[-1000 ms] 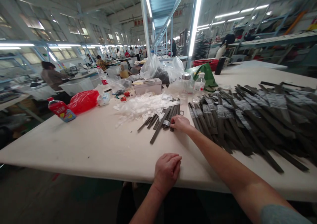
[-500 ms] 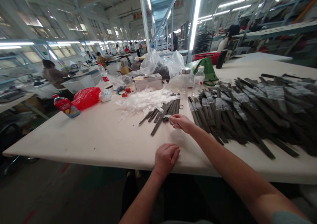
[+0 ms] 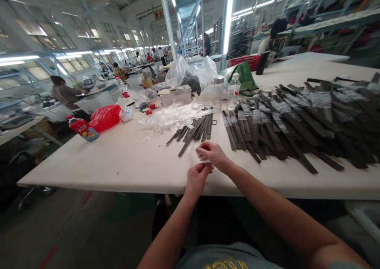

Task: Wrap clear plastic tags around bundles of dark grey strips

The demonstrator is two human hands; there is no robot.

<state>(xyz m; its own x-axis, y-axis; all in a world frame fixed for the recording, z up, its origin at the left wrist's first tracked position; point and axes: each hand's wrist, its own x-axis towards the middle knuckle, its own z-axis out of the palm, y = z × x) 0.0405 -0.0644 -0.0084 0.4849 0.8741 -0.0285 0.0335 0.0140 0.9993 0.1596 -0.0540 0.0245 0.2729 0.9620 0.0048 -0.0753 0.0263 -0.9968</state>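
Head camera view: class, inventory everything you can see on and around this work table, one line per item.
Work table: one, white, filling the view.
Banded strips: many, dark grey with silver-grey bands, heaped at right.
Loose strips: several, dark grey, just beyond the hands.
Plastic scraps: one heap, white, left of the loose strips.
Plastic bag: one, red, towards the left.
Drink bottle: one, red, lying at the left edge.
Box: one, white, behind the scraps.
Tote bag: one, green, far side.
Co-worker: one, brown top, at a bench on the left.
Left hand: one, bare, over the near edge.
Right hand: one, bare, just beyond the left hand.
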